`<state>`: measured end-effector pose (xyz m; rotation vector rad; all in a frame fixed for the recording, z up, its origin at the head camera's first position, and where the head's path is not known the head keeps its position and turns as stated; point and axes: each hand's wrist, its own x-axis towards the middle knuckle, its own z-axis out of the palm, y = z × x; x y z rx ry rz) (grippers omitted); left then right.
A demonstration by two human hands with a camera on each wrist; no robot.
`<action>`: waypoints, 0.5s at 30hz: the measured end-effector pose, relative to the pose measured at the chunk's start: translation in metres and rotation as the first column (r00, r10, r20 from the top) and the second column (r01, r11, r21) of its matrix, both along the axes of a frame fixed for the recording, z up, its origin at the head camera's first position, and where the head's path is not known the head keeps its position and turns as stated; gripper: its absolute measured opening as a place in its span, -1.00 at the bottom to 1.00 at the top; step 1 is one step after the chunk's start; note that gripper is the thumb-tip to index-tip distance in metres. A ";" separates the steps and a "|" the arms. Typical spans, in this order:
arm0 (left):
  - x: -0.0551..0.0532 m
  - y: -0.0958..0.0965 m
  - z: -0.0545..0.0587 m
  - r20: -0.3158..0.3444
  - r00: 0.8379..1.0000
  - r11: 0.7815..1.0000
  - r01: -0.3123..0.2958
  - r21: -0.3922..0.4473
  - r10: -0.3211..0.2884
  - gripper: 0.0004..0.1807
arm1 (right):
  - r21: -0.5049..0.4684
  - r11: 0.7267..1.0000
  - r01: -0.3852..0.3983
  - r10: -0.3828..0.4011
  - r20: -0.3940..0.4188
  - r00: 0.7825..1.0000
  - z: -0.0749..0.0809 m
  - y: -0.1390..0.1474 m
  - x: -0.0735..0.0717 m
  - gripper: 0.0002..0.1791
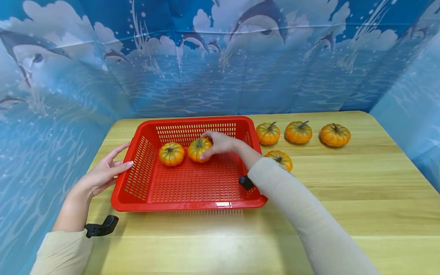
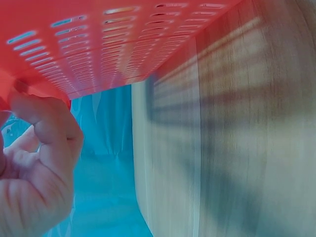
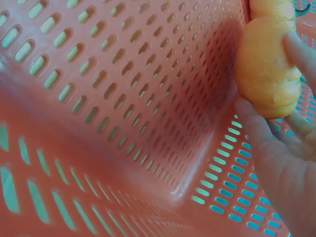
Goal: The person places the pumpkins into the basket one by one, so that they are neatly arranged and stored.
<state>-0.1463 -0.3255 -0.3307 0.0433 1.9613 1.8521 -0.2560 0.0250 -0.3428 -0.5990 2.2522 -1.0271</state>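
A red plastic basket (image 1: 196, 187) with slotted walls stands on the table. My left hand (image 1: 103, 172) holds its left rim, thumb over the edge and fingers along the outside; in the left wrist view the curled fingers of that hand (image 2: 44, 148) meet the red wall. Inside the basket, my right hand (image 1: 221, 144) grips a small orange pumpkin (image 1: 196, 151) between thumb and fingers. The right wrist view has this pumpkin (image 3: 266, 64) low beside the basket wall, fingers around it. Another pumpkin (image 1: 171, 154) sits to its left on the basket floor.
Right of the basket, three pumpkins stand along the back: one by the rim (image 1: 268, 133), a middle one (image 1: 298, 132) and a far one (image 1: 335, 135). A fourth pumpkin (image 1: 280, 159) lies partly behind my right sleeve (image 1: 295, 206). A dolphin-print curtain (image 1: 220, 76) encloses the wooden table (image 1: 361, 198).
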 end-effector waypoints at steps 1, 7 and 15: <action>0.000 0.000 0.000 0.001 1.000 1.000 0.001 -0.001 -0.001 -0.20 | 0.009 1.000 -0.005 0.005 -0.007 1.000 -0.001 0.000 0.000 -0.21; -0.001 0.000 -0.001 -0.010 1.000 1.000 0.015 0.019 -0.015 -0.20 | 0.033 0.999 -0.014 0.015 -0.027 1.000 -0.004 -0.001 0.002 -0.21; 0.000 0.000 0.000 -0.007 1.000 1.000 0.009 0.019 -0.009 -0.20 | 0.029 1.000 0.007 -0.007 -0.023 1.000 -0.005 0.000 0.003 -0.20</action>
